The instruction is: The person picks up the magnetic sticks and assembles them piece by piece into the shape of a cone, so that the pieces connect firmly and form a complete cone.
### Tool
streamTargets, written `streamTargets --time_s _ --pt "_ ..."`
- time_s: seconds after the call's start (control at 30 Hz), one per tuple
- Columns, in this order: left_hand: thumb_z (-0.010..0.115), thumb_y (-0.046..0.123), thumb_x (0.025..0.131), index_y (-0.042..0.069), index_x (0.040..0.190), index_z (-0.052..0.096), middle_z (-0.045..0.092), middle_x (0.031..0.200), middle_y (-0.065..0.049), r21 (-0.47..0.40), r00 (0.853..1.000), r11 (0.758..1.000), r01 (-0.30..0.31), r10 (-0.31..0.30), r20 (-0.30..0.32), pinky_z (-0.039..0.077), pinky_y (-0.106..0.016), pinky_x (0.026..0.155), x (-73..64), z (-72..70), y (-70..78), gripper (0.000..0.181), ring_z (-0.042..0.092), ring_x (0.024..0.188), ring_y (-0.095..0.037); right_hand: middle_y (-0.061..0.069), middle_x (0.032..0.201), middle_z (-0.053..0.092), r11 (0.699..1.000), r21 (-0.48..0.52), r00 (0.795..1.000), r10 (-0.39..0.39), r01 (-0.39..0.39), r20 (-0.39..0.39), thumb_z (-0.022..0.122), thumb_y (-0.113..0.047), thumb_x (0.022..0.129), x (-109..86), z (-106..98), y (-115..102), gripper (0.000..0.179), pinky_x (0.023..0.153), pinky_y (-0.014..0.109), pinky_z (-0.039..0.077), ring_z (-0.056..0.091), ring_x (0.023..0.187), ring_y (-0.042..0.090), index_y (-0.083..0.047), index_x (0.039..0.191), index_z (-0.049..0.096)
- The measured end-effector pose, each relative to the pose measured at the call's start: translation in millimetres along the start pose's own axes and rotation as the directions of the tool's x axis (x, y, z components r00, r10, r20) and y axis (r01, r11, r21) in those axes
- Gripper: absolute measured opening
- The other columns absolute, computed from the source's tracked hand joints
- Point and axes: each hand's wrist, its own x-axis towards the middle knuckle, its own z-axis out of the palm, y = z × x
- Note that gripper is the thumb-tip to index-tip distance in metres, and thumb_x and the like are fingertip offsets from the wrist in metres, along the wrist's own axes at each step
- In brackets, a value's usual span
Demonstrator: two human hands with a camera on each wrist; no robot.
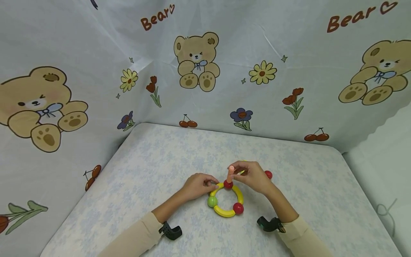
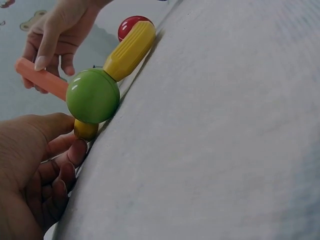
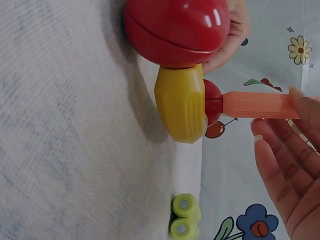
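A ring of yellow curved rods [image 1: 225,213] lies on the table, joined by a green ball [image 1: 212,201] and two red balls, one of them at the near right [image 1: 238,208]. My left hand [image 1: 197,186] pinches the yellow rod beside the green ball, thumb and forefinger about it in the left wrist view. An orange ridged rod [image 1: 230,175] stands upright on the far red ball [image 1: 228,185]. With thumb and fingers, my right hand [image 1: 253,176] holds its upper part. In the right wrist view, the orange rod's lower end [image 3: 235,104] touches that ball.
Beyond my right hand lie another red ball [image 1: 268,174] and a partly hidden yellow-green piece [image 1: 244,161]. Light green pieces with metal ends [image 3: 185,217] show in the right wrist view. A bear-print cloth [image 1: 212,103] hangs behind the pale patterned table [image 1: 154,160].
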Motion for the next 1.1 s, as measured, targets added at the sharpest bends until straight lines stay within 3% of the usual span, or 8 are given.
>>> streamTargets --time_s 0.17,0.37,0.57,0.77,0.93,1.1 --pt "0.074 0.034 0.094 0.021 0.111 0.079 0.065 0.072 0.015 -0.008 1.000 1.000 0.008 -0.008 0.031 0.042 -0.021 0.054 -0.1 -3.0 1.4 0.021 0.054 0.059 -0.004 -0.007 0.096 0.074 1.000 -0.018 0.999 0.016 -0.016 0.052 0.082 -0.010 0.086 0.0 -0.7 1.5 0.024 0.072 0.030 0.059 0.069 0.090 0.017 -0.015 0.109 0.076" --pt "0.079 0.042 0.089 0.014 0.123 0.074 0.068 0.077 0.011 -0.063 0.988 0.998 0.009 0.001 0.152 0.045 -0.022 0.058 -1.7 -14.2 7.4 0.044 0.057 0.064 -0.005 -0.004 0.101 0.073 0.998 -0.052 0.986 0.051 -0.044 0.156 0.081 -0.010 0.088 -0.3 -4.0 10.2 0.022 0.079 0.032 0.059 0.069 0.094 0.024 -0.013 0.109 0.076" --pt "0.080 0.050 0.085 0.015 0.133 0.068 0.065 0.078 0.013 0.054 0.972 0.998 -0.025 0.011 0.235 0.046 -0.021 0.060 -5.1 -19.7 15.0 0.062 0.055 0.065 -0.004 -0.002 0.103 0.074 0.996 -0.064 0.963 0.079 -0.065 0.257 0.079 -0.012 0.089 0.3 -3.7 21.1 0.021 0.078 0.027 0.058 0.070 0.092 0.019 -0.013 0.111 0.077" --pt "0.084 0.050 0.081 0.016 0.141 0.062 0.062 0.080 0.011 0.103 0.956 0.994 -0.041 0.009 0.293 0.043 -0.020 0.060 -6.7 -23.2 18.7 0.073 0.051 0.067 -0.004 0.002 0.101 0.075 0.994 -0.071 0.952 0.096 -0.079 0.292 0.078 -0.009 0.090 1.1 -1.0 24.7 0.019 0.074 0.023 0.057 0.070 0.087 0.017 -0.011 0.108 0.077" --pt "0.085 0.044 0.082 0.014 0.141 0.061 0.062 0.082 0.009 0.072 0.952 0.996 -0.054 0.030 0.306 0.045 -0.020 0.062 -6.6 -27.0 16.8 0.071 0.052 0.069 -0.004 0.004 0.104 0.075 0.996 -0.059 0.947 0.089 -0.074 0.308 0.077 -0.007 0.090 0.5 0.0 23.3 0.018 0.074 0.022 0.057 0.070 0.087 0.017 -0.008 0.108 0.077" --pt "0.084 0.041 0.084 0.012 0.137 0.064 0.064 0.082 0.009 0.024 0.958 0.999 -0.046 0.037 0.285 0.048 -0.020 0.064 -5.2 -31.0 11.3 0.064 0.055 0.069 -0.004 0.003 0.103 0.074 0.995 -0.070 0.947 0.089 -0.070 0.308 0.077 -0.007 0.090 -0.1 0.3 22.9 0.015 0.076 0.022 0.057 0.070 0.089 0.019 -0.010 0.105 0.076"
